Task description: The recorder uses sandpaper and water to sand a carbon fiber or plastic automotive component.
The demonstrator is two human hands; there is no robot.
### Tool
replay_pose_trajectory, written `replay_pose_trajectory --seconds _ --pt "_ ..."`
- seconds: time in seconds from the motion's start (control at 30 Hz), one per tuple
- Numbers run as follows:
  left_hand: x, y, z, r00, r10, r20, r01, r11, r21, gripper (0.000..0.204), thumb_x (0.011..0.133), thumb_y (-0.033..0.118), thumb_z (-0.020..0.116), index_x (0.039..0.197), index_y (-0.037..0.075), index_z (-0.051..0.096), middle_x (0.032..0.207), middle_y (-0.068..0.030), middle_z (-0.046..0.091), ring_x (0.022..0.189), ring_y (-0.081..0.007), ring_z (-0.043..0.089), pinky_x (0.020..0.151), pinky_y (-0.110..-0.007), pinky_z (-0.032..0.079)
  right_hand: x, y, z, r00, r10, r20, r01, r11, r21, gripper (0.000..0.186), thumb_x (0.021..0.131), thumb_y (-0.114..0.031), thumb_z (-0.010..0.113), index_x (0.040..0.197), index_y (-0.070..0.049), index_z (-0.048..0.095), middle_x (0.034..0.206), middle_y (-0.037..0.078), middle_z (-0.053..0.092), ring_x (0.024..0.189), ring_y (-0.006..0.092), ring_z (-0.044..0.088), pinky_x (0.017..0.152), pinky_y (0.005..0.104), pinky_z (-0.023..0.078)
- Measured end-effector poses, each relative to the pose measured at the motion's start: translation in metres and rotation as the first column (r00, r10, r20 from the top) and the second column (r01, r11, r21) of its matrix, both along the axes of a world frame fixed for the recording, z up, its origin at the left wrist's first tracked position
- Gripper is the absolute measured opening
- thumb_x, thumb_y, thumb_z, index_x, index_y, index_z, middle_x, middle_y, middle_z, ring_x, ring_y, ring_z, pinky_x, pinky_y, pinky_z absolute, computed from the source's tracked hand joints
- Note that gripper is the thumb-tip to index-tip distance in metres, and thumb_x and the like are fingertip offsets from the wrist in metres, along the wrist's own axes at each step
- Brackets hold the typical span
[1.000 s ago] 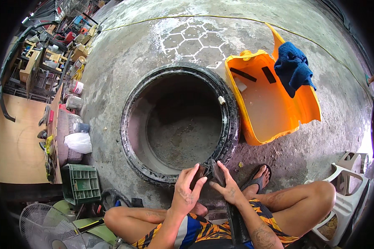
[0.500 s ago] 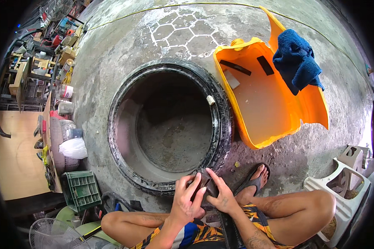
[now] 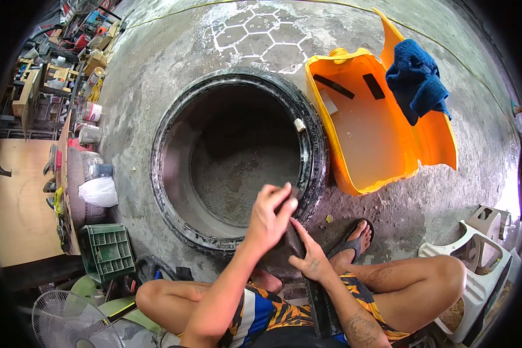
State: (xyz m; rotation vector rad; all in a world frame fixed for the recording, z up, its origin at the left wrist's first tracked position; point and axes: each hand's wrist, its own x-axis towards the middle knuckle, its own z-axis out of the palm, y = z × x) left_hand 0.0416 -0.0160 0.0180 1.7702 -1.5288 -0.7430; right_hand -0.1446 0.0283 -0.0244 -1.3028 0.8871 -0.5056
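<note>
My right hand (image 3: 314,257) is closed round a long black bar (image 3: 321,304), which runs from my lap up toward the tire. Above the bar's far end, my left hand (image 3: 268,216) pinches a small dark block (image 3: 296,193); the fingers partly hide it. Just beyond both hands a large black tire (image 3: 163,216) lies flat on the floor. A small whitish lump (image 3: 299,124) sits on its right rim. Beside it stands a cut-open orange jerrycan (image 3: 345,174) holding cloudy water, two dark strips (image 3: 373,86) and a pale block (image 3: 328,103). A blue towel (image 3: 416,75) hangs over its cut flap.
At the right is a white plastic stool (image 3: 475,290) on its side. A green crate (image 3: 106,252) and a fan (image 3: 75,322) stand to the left, below cluttered shelves and a plywood sheet (image 3: 23,203). My sandaled foot (image 3: 356,240) rests right of the tire.
My left hand has moved up and away from the right hand, carrying the small dark block toward the tire's right rim. The right hand stays on the bar. The view has shifted slightly.
</note>
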Motion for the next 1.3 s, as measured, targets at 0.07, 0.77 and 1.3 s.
replay_pose_trajectory --seconds 0.07,0.77,1.3 --pt "0.009 -0.003 0.003 0.965 0.169 -0.200 -0.140 0.979 0.150 0.040 0.096 0.017 0.072 0.131 -0.002 0.070 0.110 -0.0132 0.068 0.095 -0.0190 0.067 0.085 -0.028 0.051 -0.005 0.000 -0.002 1.000 0.005 0.005 -0.005 1.000 -0.006 0.094 0.077 -0.014 0.071 0.162 -0.006 0.033 0.156 0.023 0.049 0.145 0.0363 0.048 0.122 0.0412 0.036" --pt "-0.013 0.008 0.009 0.997 -0.075 -0.015 0.075 0.997 -0.028 0.039 0.092 0.010 0.074 0.129 -0.002 0.070 0.118 -0.0170 0.066 0.108 -0.0324 0.063 0.095 -0.040 0.050 -0.008 -0.004 -0.005 1.000 -0.015 -0.026 0.018 0.992 0.126 0.098 0.076 -0.017 0.075 0.163 -0.004 0.033 0.153 0.025 0.051 0.143 0.0299 0.051 0.119 0.0373 0.038" --pt "0.024 0.048 0.039 0.991 0.064 -0.120 -0.067 0.997 -0.025 0.037 0.094 0.009 0.073 0.128 -0.005 0.069 0.112 -0.0166 0.066 0.100 -0.0279 0.068 0.090 -0.035 0.054 -0.008 -0.008 0.001 1.000 0.015 0.018 -0.017 0.996 0.092 0.096 0.077 -0.018 0.075 0.163 -0.011 0.034 0.157 0.020 0.050 0.148 0.0291 0.046 0.122 0.0383 0.034"
